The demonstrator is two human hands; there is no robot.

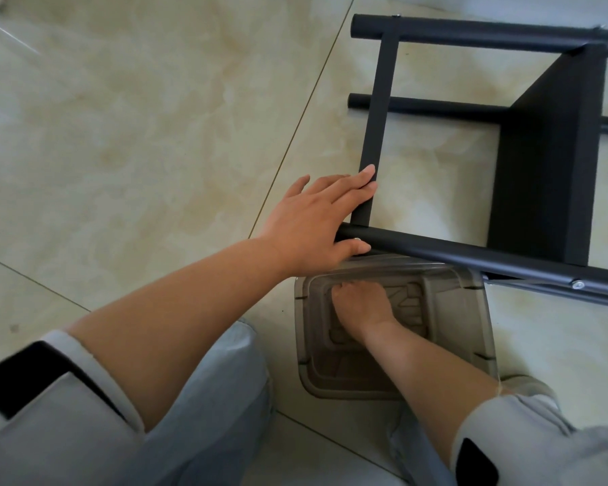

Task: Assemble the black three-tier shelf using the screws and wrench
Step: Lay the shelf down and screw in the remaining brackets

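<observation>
The black shelf frame (pixel 544 163) lies on its side on the tiled floor, its round poles running to the right. My left hand (pixel 313 222) rests on its near corner: the fingers lie straight over the flat end bar (pixel 376 110) and the thumb touches the lower pole (pixel 471 256) beside a small silver screw head (pixel 357 240). Another screw (pixel 577 284) sits farther along that pole. My right hand (pixel 362 303) reaches down into a clear grey plastic bin (pixel 485 331) with its fingers curled; its fingertips and anything in them are hidden. No wrench is visible.
The bin stands on the floor between my knees, partly under the lower pole. My legs in light trousers (pixel 204 398) fill the bottom of the view. Pale marbled tiles (pixel 137 117) stretch to the left of the shelf.
</observation>
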